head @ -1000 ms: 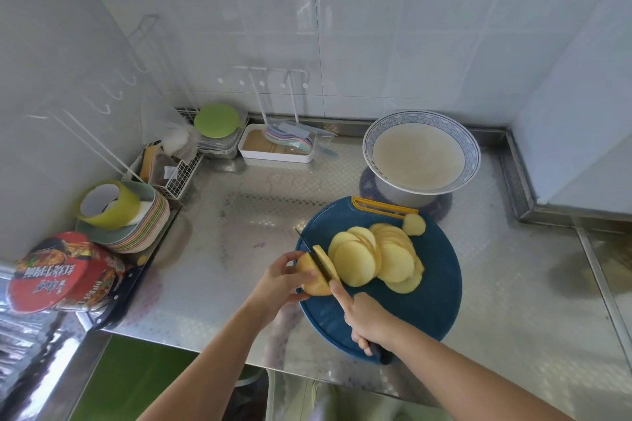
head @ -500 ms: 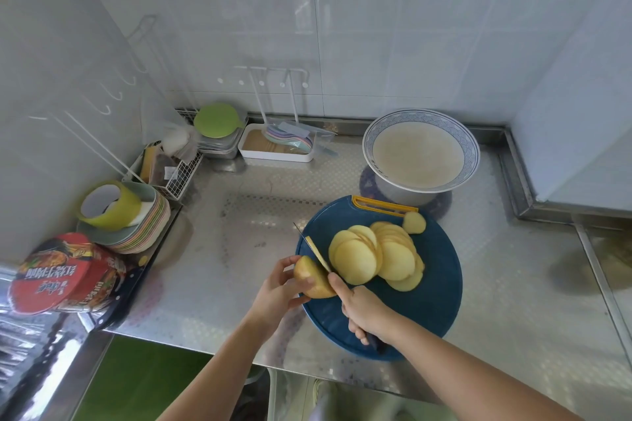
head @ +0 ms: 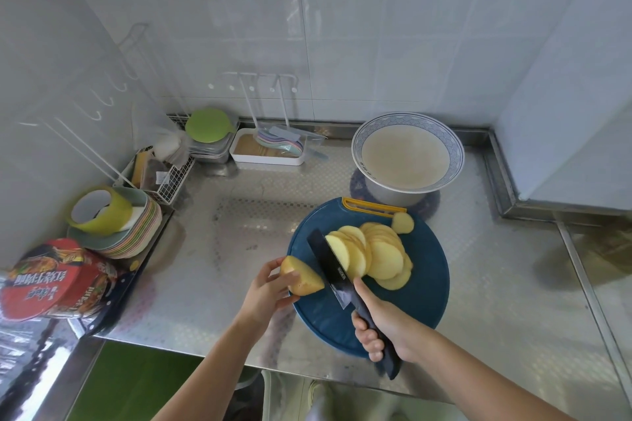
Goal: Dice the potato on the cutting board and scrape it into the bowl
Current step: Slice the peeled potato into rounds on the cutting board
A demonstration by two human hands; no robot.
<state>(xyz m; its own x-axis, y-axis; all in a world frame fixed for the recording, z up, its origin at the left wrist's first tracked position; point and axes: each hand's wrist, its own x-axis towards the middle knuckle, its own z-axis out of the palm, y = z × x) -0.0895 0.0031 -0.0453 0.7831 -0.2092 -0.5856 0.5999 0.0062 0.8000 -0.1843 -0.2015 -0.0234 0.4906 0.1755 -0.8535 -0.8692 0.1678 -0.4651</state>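
Hands busy: left hand (head: 265, 287) gripping potato stub (head: 302, 277), right hand (head: 384, 321) clasping knife (head: 329, 260); tuck fingers (head: 272, 267) clear, cut straight down onto cutting board (head: 422, 311)

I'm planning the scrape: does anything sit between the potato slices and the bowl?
Only small things: a potato end piece and the yellow handle sit at the cutting board's far edge, between the potato slices and the bowl. The bowl's rim stands higher than the board.

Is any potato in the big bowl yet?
Not yet. The bowl shows only pale cloudy liquid; the potato slices lie on the blue cutting board.
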